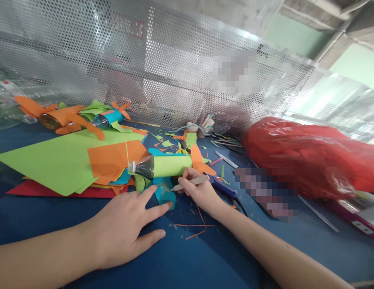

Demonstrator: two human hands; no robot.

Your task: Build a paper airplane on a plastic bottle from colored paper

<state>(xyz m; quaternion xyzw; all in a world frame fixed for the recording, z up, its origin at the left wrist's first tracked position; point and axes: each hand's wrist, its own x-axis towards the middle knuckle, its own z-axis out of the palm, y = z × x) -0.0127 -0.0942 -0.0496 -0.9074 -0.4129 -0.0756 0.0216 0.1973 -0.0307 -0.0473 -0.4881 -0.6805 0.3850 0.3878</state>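
Note:
My left hand (129,220) lies flat with fingers spread, its fingertips pressing on a blue paper piece (165,198). In my right hand (197,190) is a pale marker pen (189,183), its tip against the blue piece, where a light mark shows. Just beyond both hands a plastic bottle (144,166) lies on its side, wrapped in green paper (171,165). Orange paper fins (200,160) stick out at its right end, and more blue paper shows behind it.
Stacked coloured paper (63,156) lies at left, with paper-wrapped bottles behind it. A purple glue gun (224,186) sits right of my right hand. Paper scraps litter the blue table (120,269). A red plastic bag (307,156) stands at right, before a perforated metal screen (180,80).

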